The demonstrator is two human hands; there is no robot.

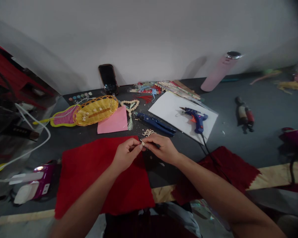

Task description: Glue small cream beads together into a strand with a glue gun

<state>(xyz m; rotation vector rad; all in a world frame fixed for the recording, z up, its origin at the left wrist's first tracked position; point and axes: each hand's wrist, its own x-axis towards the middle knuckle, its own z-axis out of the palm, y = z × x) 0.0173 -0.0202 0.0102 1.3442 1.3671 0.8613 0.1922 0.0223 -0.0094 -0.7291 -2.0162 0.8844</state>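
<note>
My left hand and my right hand meet over the edge of a red cloth. Between their fingertips is a small cream-coloured piece, pinched from both sides and too small to name surely. Just beyond the fingers lies a little heap of pale wooden bits. Blue-handled pliers rest behind that heap. A string of pale beads with a tassel lies partly on a pink sheet.
A blue glue gun lies on white paper, its cord running toward me. At left are a yellow woven basket and a purple power strip. A phone leans on the wall; a pink bottle stands at right.
</note>
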